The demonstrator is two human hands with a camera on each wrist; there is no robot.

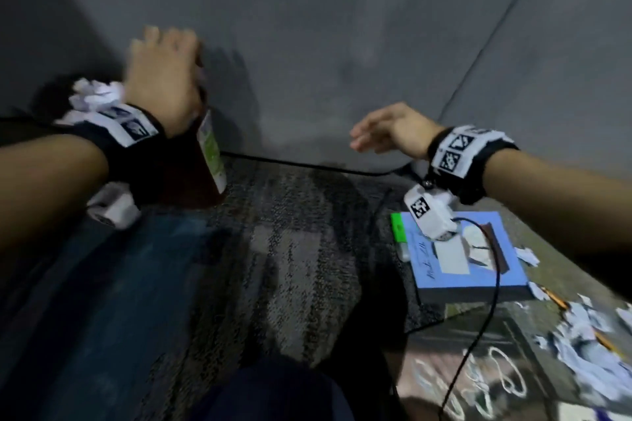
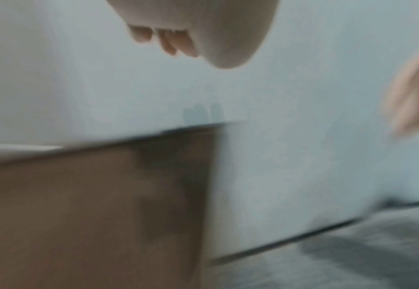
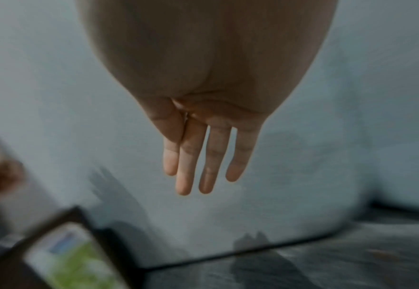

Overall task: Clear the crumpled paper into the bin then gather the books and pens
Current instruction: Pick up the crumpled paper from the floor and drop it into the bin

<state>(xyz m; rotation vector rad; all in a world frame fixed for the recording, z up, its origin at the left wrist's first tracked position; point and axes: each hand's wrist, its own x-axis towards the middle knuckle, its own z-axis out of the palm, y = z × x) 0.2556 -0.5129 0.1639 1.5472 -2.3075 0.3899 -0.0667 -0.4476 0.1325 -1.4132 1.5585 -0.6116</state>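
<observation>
The fingers (image 3: 191, 156) of the right hand (image 1: 390, 130) hang straight and close together, palm down, holding nothing. The left hand (image 1: 160, 79) is blurred above the bin (image 1: 205, 181); the left wrist view shows its fingertips (image 2: 168, 43) bent under the palm, and I cannot tell whether they hold anything.

Nearest, at the lower right, loose crumpled paper (image 1: 588, 345) lies in a ragged white heap on the patterned grey carpet (image 1: 273, 267), with an orange pencil (image 1: 555, 297) poking out from among the scraps. Just beyond it a flat, pale blue book (image 1: 465, 260) lies on the carpet, a green tab at its far left corner. A thin black cable (image 1: 492, 301) from the right wrist camera (image 1: 431, 215), a white block with a black-and-white marker, crosses over the book's cover and trails toward the viewer.

Farther off on the left stands the bin, a dark brown box-like container with straight edges and a white-and-green label (image 1: 212, 150) on its side. More crumpled paper (image 1: 95, 96), white and creased, sits piled at its top, directly under the left wrist.

Behind everything rises a smooth grey wall (image 1: 342, 27), meeting the carpet along a dark line; the right hand hovers in front of it, well apart from the bin and above the near end of the book.
</observation>
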